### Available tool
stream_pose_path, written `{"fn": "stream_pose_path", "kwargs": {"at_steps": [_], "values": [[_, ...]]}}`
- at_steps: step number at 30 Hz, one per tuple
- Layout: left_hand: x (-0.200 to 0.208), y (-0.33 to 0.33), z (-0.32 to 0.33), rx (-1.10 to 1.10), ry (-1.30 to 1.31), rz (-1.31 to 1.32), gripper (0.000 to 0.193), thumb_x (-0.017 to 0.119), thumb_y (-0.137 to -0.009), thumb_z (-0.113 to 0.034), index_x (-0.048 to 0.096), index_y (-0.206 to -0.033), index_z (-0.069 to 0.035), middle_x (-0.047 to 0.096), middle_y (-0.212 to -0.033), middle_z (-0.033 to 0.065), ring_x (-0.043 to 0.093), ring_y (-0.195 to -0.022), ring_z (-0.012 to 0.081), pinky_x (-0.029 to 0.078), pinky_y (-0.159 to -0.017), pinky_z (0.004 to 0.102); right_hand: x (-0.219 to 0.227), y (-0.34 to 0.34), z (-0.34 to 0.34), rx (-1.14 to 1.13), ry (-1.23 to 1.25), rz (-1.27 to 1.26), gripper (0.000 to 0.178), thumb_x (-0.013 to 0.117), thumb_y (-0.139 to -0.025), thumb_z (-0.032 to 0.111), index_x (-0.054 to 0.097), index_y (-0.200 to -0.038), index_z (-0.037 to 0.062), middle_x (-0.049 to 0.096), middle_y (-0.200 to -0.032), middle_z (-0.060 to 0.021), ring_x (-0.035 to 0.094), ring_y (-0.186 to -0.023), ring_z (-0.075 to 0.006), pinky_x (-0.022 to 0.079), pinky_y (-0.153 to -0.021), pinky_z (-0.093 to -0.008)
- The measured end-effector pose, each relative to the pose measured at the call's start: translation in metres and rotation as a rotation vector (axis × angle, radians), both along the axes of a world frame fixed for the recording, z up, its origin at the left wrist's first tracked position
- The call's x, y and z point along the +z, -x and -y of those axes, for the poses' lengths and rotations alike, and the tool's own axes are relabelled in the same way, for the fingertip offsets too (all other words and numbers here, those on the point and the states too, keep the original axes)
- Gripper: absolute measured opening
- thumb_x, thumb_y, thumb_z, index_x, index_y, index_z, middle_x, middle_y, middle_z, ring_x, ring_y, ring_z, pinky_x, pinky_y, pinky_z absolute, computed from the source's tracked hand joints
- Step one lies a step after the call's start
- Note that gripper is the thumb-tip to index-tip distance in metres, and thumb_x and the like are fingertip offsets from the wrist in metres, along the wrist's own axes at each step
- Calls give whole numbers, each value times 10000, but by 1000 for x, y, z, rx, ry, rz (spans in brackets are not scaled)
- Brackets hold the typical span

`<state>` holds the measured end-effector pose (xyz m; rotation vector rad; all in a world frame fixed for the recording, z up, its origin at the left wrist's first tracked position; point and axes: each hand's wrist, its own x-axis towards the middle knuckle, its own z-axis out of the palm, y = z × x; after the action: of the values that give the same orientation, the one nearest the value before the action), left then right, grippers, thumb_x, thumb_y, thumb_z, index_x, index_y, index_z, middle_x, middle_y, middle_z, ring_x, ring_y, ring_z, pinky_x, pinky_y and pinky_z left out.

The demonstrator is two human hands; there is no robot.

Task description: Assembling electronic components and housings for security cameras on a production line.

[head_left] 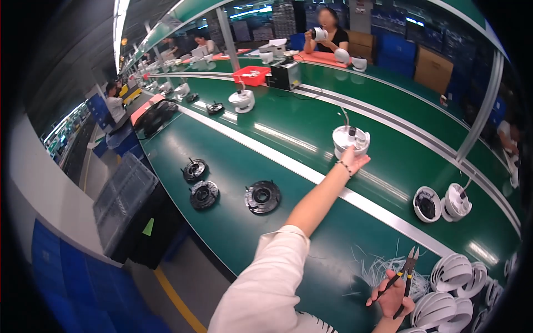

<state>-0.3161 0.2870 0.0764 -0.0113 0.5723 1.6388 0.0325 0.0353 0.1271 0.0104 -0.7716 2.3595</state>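
Observation:
My left hand (354, 160) reaches far across the bench, its fingers at the near rim of a white round housing (360, 145) on the green belt. A thin cable rises from a black piece at the housing's middle. The thumb sticks out to the right, and the other fingertips are partly hidden. At the lower right, my right hand (393, 297) grips diagonal cutters (410, 272) with black and yellow handles, jaws pointing up and slightly apart. Beside them lies a heap of thin white plastic offcuts (380, 272). White curved ring parts (436, 308) are piled right of that hand.
Black round parts (263, 196) lie on the bench left of my arm. A white metal strip (261, 142) divides bench and belt. More white housings (457, 201) stand along the belt. Beyond are a red bin (251, 75), a metal box (285, 75) and a co-worker (328, 39).

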Motion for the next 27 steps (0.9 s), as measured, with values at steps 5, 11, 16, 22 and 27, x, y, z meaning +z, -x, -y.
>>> {"fn": "stream_pose_path", "kwargs": {"at_steps": [5, 11, 16, 22, 27], "values": [[-4, -5, 5, 171, 53, -266, 391, 397, -782, -123, 350, -1170, -108, 466, -1066, 129, 526, -864, 274, 474, -709, 407, -6, 8, 5, -61, 24, 67, 726, 534, -635, 219, 252, -1247, -53, 477, -980, -215, 520, -826, -375, 439, -668, -535], [58, -65, 102, -327, -227, -607, 490, 402, -762, 49, 308, -1205, -138, 437, -1135, 98, 505, -984, 270, 494, -735, 431, -4, -3, -2, -71, 107, 15, 769, 536, -645, 277, 208, -1264, -40, 465, -1006, -197, 500, -887, -369, 421, -693, -542], [90, -61, 192, -625, -175, -737, 547, 406, -738, 42, 236, -1242, -87, 432, -1144, 132, 507, -980, 275, 486, -759, 425, 10, 28, -8, 113, 76, 37, 813, 561, -638, 346, 223, -1238, -86, 444, -1022, -212, 502, -877, -323, 442, -720, -416], [64, -119, 198, -866, -121, -744, 677, 339, -690, 104, 126, -1294, -117, 335, -1218, 131, 451, -1047, 294, 486, -774, 417, -7, -11, -12, 8, 43, 77, 749, 465, -758, 414, 205, -1243, -95, 452, -1053, -199, 513, -902, -279, 444, -752, -421], [62, -134, 207, -893, -111, -756, 688, 314, -691, 120, 105, -1299, -124, 291, -1240, 131, 418, -1083, 297, 487, -782, 410, -14, -20, -10, 11, 122, 98, 659, 389, -812, 397, 230, -1241, -77, 452, -1057, -196, 523, -885, -286, 447, -756, -436]]}}
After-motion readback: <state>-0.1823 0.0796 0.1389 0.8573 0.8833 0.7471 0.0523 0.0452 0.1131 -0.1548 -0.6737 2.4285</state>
